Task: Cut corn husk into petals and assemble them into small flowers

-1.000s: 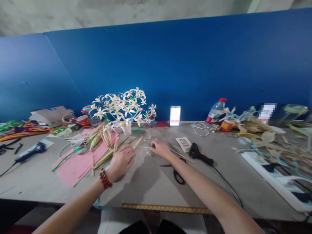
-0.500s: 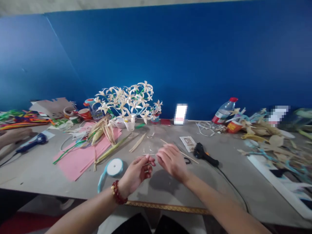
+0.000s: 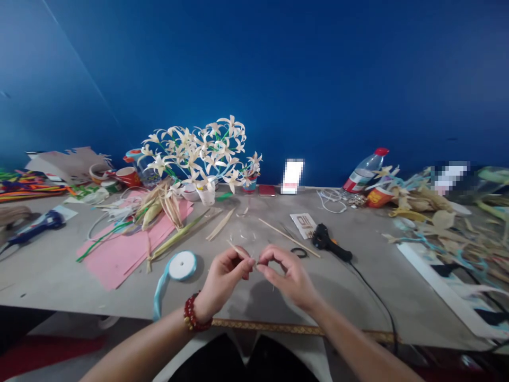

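Observation:
Both my hands meet fingertip to fingertip above the table's front middle. My left hand (image 3: 225,276), wearing a red bead bracelet (image 3: 194,313), is closed in a pinch on a thin pale strip (image 3: 236,246) whose end sticks out up and to the left. My right hand (image 3: 292,276) pinches thumb against forefinger just beside it; what lies between those fingertips is too small to make out. Left of my left hand is a spool of light blue ribbon (image 3: 183,265) with its tail trailing forward. Beyond the hands lie pale husk strips (image 3: 220,225) and a thin stick (image 3: 289,237).
Pale husk flowers (image 3: 199,151) stand in cups at the back. A black glue gun (image 3: 331,245) with its cord lies right. Pink paper (image 3: 109,260) and corn husks (image 3: 155,215) lie left. Another person's hand (image 3: 14,216) is near a blue glue gun (image 3: 40,227). A bottle (image 3: 363,172) leans at back right.
My right hand has turned from palm-down over the work to a pinch with thumb showing. My left fingers have closed together, and the pale strip now shows. The view has tilted slightly.

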A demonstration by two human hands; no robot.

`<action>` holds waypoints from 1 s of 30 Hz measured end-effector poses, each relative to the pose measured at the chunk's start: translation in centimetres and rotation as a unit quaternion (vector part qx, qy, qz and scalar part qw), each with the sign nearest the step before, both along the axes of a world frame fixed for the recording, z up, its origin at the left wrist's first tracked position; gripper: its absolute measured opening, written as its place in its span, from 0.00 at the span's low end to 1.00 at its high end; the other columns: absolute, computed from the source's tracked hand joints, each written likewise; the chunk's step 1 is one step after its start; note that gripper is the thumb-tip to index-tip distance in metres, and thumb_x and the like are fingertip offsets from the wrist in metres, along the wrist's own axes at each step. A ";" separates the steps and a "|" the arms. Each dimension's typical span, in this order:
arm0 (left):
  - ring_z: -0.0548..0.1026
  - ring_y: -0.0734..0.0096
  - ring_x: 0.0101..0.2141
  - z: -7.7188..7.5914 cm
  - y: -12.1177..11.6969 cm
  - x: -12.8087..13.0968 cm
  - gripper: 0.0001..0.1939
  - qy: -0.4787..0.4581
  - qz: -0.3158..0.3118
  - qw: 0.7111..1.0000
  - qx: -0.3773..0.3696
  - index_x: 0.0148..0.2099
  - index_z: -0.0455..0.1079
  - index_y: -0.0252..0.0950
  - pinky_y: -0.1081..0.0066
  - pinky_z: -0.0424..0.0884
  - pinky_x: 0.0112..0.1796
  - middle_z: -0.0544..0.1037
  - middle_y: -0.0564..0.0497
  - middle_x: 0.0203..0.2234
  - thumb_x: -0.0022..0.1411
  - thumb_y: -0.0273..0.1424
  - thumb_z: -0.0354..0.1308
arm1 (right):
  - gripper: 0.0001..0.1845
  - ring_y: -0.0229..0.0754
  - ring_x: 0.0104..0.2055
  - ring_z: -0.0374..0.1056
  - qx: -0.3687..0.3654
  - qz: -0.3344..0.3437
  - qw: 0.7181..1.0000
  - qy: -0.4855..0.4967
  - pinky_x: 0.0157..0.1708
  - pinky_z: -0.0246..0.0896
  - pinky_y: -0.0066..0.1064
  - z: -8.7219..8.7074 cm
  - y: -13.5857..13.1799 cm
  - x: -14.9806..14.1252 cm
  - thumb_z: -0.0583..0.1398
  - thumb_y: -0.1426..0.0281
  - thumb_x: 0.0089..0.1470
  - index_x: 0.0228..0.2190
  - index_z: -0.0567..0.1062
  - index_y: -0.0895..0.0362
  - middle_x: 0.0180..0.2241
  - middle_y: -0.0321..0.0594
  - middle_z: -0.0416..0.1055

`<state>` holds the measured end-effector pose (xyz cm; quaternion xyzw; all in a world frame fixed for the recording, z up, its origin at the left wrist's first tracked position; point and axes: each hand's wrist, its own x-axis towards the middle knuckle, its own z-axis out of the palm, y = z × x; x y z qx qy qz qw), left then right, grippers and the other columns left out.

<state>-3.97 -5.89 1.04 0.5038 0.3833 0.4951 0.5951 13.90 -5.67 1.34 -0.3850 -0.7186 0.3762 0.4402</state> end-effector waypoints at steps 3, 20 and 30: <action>0.66 0.75 0.24 -0.3 -0.3 0.0 0.15 -0.020 -0.025 0.999 -0.030 0.29 0.70 0.34 0.73 0.63 0.30 0.70 0.53 0.22 0.62 0.40 0.59 | 0.08 0.37 0.28 0.63 -0.096 0.021 0.995 0.036 0.30 0.59 0.27 -0.4 0.1 -0.5 0.60 0.69 0.55 0.25 0.70 0.56 0.24 0.33 0.66; 0.67 0.75 0.27 -1.9 -1.6 0.6 0.11 0.025 0.013 1.000 -0.001 0.30 0.68 0.33 0.74 0.63 0.32 0.70 0.53 0.23 0.61 0.35 0.59 | 0.08 0.39 0.35 0.68 -0.001 -0.009 0.994 -0.105 0.36 0.61 0.28 -1.5 -0.4 1.2 0.56 0.69 0.60 0.30 0.72 0.56 0.31 0.37 0.71; 0.67 0.75 0.28 -3.5 -2.1 0.8 0.11 -0.022 0.063 0.996 -0.061 0.31 0.67 0.34 0.73 0.63 0.34 0.70 0.54 0.24 0.62 0.35 0.59 | 0.14 0.55 0.50 0.67 0.122 -0.102 0.846 -0.509 0.48 0.65 0.46 -4.3 0.7 8.9 0.60 0.67 0.58 0.46 0.71 0.57 0.46 0.48 0.73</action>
